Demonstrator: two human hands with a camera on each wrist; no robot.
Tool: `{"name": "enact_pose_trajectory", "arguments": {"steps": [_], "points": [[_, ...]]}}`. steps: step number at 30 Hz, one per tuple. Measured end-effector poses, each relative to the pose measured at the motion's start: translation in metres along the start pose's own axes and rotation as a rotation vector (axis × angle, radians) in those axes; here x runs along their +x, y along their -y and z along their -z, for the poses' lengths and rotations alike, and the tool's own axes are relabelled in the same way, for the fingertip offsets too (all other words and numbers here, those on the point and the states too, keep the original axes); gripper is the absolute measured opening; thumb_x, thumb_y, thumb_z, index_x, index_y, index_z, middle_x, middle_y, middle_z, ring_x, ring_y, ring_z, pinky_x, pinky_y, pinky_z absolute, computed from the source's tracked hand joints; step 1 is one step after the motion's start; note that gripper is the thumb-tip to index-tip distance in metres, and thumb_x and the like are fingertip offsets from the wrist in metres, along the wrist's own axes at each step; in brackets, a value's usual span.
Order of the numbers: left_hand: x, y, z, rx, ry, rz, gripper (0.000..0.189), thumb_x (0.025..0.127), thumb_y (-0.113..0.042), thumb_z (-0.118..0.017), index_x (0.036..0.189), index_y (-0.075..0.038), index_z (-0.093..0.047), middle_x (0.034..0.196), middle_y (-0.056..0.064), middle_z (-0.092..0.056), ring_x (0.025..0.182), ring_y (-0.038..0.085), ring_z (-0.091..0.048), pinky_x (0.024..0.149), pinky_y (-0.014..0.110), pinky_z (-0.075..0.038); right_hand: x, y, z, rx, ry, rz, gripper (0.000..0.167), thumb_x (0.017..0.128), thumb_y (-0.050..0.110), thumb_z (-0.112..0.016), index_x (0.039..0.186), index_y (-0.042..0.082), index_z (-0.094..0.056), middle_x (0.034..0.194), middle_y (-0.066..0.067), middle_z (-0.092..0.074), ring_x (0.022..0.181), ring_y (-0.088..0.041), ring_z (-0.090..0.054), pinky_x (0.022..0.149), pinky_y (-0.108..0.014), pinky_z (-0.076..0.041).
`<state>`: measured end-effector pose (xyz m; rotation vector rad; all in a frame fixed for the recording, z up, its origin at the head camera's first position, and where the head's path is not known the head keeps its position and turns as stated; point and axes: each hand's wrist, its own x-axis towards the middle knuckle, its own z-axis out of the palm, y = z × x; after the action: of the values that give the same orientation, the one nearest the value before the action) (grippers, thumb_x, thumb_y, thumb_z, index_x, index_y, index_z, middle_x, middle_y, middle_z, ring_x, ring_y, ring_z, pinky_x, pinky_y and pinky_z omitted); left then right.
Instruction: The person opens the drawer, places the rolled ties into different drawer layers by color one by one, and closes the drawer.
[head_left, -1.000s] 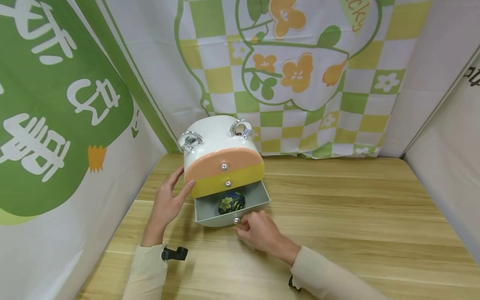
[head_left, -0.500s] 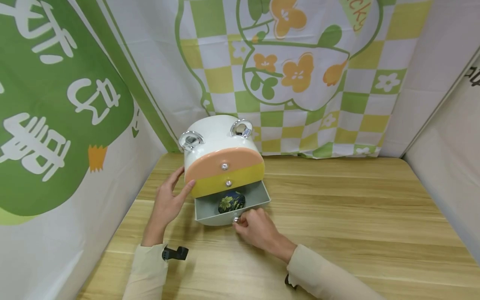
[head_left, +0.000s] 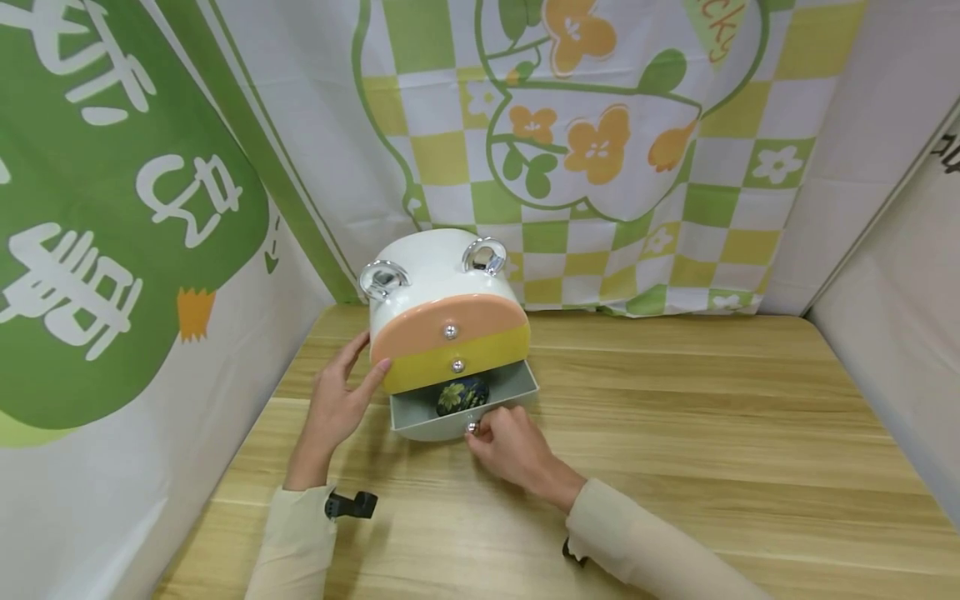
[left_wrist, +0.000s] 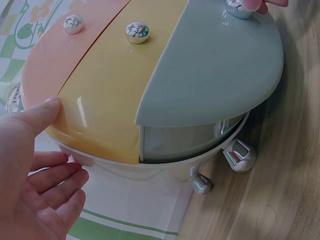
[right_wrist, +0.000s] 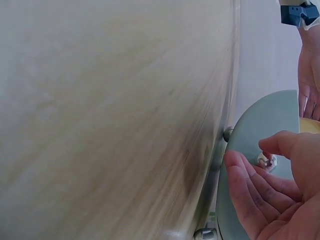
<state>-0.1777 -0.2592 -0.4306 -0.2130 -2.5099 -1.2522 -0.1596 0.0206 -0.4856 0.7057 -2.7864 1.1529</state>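
A small rounded drawer cabinet (head_left: pixel 427 267) has a white body, two silver rings on top, an orange front and a yellow front (head_left: pixel 420 372). Its bottom grey-green drawer (head_left: pixel 427 429) stands partly pulled out. Inside lies a dark round object (head_left: pixel 462 396) with a yellow-green leaf pattern, partly hidden by the yellow front. My left hand (head_left: pixel 337 404) rests against the cabinet's left side, thumb on the yellow front's edge, fingers along the body. My right hand (head_left: pixel 513 450) holds the bottom drawer's silver knob (right_wrist: pixel 266 161) between thumb and fingers.
The cabinet stands on short silver feet (left_wrist: pixel 241 155) on a wood-grain table (head_left: pixel 712 450). A checked, flower-printed cloth (head_left: pixel 555 242) hangs close behind it. White and green cloth (head_left: pixel 135 417) closes off the left side. A black strap mount (head_left: pixel 351 505) sits on my left wrist.
The bottom drawer has slid inward a little, with my right hand moving along at its knob. More of the dark object is now under the yellow front. My left hand stays in place.
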Motion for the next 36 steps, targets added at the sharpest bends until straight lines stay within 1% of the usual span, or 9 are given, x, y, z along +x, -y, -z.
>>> {"name": "enact_pose_trajectory", "arguments": {"steps": [2, 5, 11, 14, 19, 25, 30, 32, 36], "points": [[0.000, -0.001, 0.000, -0.003, 0.000, 0.002, 0.067, 0.104, -0.038, -0.068, 0.161, -0.012, -0.044, 0.165, 0.017, -0.046, 0.155, 0.043, -0.041, 0.126, 0.062, -0.036, 0.002, -0.001, -0.001, -0.012, -0.004, 0.000, 0.018, 0.094, 0.022, -0.077, 0.083, 0.010, -0.083, 0.078, -0.002, -0.081, 0.064, -0.002, -0.068, 0.062, -0.015, -0.057], [0.000, -0.002, 0.000, -0.009, -0.002, 0.002, 0.066, 0.104, -0.036, -0.068, 0.161, -0.012, -0.044, 0.165, 0.017, -0.046, 0.155, 0.043, -0.041, 0.126, 0.062, -0.036, 0.006, -0.002, -0.002, -0.016, -0.006, 0.000, 0.017, 0.095, 0.022, -0.077, 0.084, 0.009, -0.083, 0.081, -0.003, -0.082, 0.066, -0.003, -0.071, 0.065, -0.015, -0.058], [0.000, -0.003, -0.001, -0.017, 0.000, -0.005, 0.065, 0.104, -0.032, -0.069, 0.161, -0.011, -0.045, 0.164, 0.019, -0.047, 0.154, 0.044, -0.041, 0.126, 0.063, -0.036, 0.016, -0.002, -0.004, -0.018, -0.030, -0.009, 0.018, 0.094, 0.021, -0.077, 0.080, 0.010, -0.083, 0.074, 0.000, -0.079, 0.058, 0.001, -0.062, 0.059, -0.016, -0.055], [0.000, -0.003, -0.001, -0.010, -0.002, -0.004, 0.065, 0.104, -0.032, -0.069, 0.160, -0.011, -0.045, 0.164, 0.019, -0.047, 0.154, 0.043, -0.041, 0.126, 0.062, -0.036, 0.020, -0.002, -0.005, -0.015, -0.034, -0.020, 0.019, 0.094, 0.020, -0.077, 0.078, 0.010, -0.082, 0.072, 0.001, -0.078, 0.054, 0.002, -0.057, 0.057, -0.016, -0.053], [0.000, -0.002, 0.000, 0.001, -0.009, -0.004, 0.066, 0.104, -0.035, -0.068, 0.161, -0.011, -0.045, 0.164, 0.018, -0.048, 0.154, 0.042, -0.042, 0.126, 0.060, -0.038, 0.025, -0.003, -0.008, -0.008, -0.039, -0.034, 0.018, 0.094, 0.020, -0.076, 0.080, 0.010, -0.082, 0.075, -0.001, -0.079, 0.055, 0.001, -0.058, 0.058, -0.016, -0.054], [0.000, -0.001, -0.001, 0.001, -0.007, -0.008, 0.065, 0.105, -0.033, -0.068, 0.160, -0.011, -0.045, 0.163, 0.019, -0.048, 0.153, 0.043, -0.042, 0.126, 0.061, -0.037, 0.031, -0.004, -0.010, -0.015, -0.046, -0.044, 0.019, 0.094, 0.020, -0.076, 0.080, 0.010, -0.082, 0.074, 0.000, -0.079, 0.057, 0.000, -0.058, 0.060, -0.017, -0.055], [0.000, -0.001, -0.001, -0.006, 0.004, 0.002, 0.065, 0.105, -0.035, -0.067, 0.161, -0.011, -0.044, 0.165, 0.018, -0.046, 0.155, 0.042, -0.040, 0.127, 0.061, -0.036, 0.036, -0.005, -0.011, -0.001, -0.046, -0.046, 0.022, 0.095, 0.019, -0.075, 0.075, 0.009, -0.080, 0.069, 0.002, -0.076, 0.055, 0.000, -0.052, 0.055, -0.016, -0.051], [0.000, -0.001, -0.001, -0.008, 0.005, 0.003, 0.066, 0.105, -0.035, -0.067, 0.161, -0.011, -0.044, 0.165, 0.018, -0.046, 0.155, 0.042, -0.040, 0.127, 0.061, -0.035, 0.037, -0.005, -0.011, 0.006, -0.042, -0.050, 0.021, 0.095, 0.019, -0.075, 0.077, 0.009, -0.081, 0.071, 0.002, -0.077, 0.057, 0.001, -0.054, 0.055, -0.016, -0.052], [0.000, -0.001, -0.001, -0.014, 0.003, -0.004, 0.065, 0.105, -0.034, -0.067, 0.161, -0.010, -0.043, 0.165, 0.019, -0.046, 0.155, 0.042, -0.040, 0.127, 0.061, -0.035, 0.040, -0.005, -0.011, 0.004, -0.046, -0.052, 0.019, 0.096, 0.019, -0.075, 0.082, 0.009, -0.083, 0.080, -0.001, -0.081, 0.064, -0.001, -0.064, 0.062, -0.017, -0.058]]}}
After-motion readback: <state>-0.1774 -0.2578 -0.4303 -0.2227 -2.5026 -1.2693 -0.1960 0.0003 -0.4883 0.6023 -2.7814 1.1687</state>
